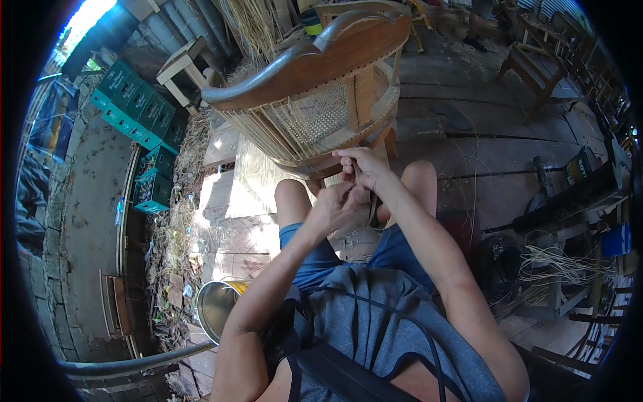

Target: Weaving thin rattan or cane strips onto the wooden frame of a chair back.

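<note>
In front of my knees stands a wooden chair (pixel 315 57) with a curved, scalloped top rail. Woven cane (pixel 315 117) fills part of its back, and loose upright strands (pixel 258 130) run along the left side. My left hand (pixel 338 206) is closed, fingertips pinched together, just below the chair's lower back rail. Close by and slightly higher, my right hand (pixel 365 169) has its fingers curled in and the index finger pointing left toward that rail. Whatever is pinched between the two hands is too thin and small to make out.
Green crates (pixel 137 107) are stacked at the left beside a low concrete wall. A metal can (pixel 216 311) lies near my left elbow. Coiled cane strands (pixel 559 264) and a dark bench (pixel 569 201) are at the right. Another wooden chair (pixel 536 67) stands far right.
</note>
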A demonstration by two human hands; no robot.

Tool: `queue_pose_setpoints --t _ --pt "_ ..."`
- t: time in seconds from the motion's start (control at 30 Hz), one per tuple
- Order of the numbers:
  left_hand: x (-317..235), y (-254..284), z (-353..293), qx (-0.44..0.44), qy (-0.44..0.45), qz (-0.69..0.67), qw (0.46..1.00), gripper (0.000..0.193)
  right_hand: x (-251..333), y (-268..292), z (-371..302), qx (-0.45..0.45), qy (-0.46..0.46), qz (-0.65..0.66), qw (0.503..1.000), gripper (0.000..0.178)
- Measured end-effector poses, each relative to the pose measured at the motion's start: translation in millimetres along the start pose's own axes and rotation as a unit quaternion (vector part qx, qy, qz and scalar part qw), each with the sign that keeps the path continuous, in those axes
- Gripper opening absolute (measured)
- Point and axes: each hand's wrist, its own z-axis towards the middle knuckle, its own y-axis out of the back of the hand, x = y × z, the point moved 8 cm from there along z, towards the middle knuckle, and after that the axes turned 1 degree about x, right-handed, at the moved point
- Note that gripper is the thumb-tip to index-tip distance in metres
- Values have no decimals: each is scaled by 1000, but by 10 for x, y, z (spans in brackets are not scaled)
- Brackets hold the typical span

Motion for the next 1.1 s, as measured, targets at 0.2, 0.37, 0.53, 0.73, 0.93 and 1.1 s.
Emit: queue_pose_setpoints --t 0.2,0.37,0.53,0.73,0.93,1.1 --pt "-690 1386 416 -226 -223 233 919 29 1312 -1097 -762 58 122 -163 977 23" --pt "-896 1468 919 -71 -266 360 891 20 2008 -1785 -1231 121 219 -244 937 26" --pt "-1281 1902 1096 -220 -443 307 813 12 2235 -1985 -1652 280 286 -117 909 35" --pt "-770 2165 1439 -219 -355 44 908 22 1041 -851 -419 -44 115 -218 968 30" --pt "-673 2245 1617 -209 -345 56 914 17 1068 -1433 138 -25 145 -123 981 34" --pt "-696 2251 1671 -223 -386 81 891 18 1170 -1291 411 -55 162 -70 983 33"
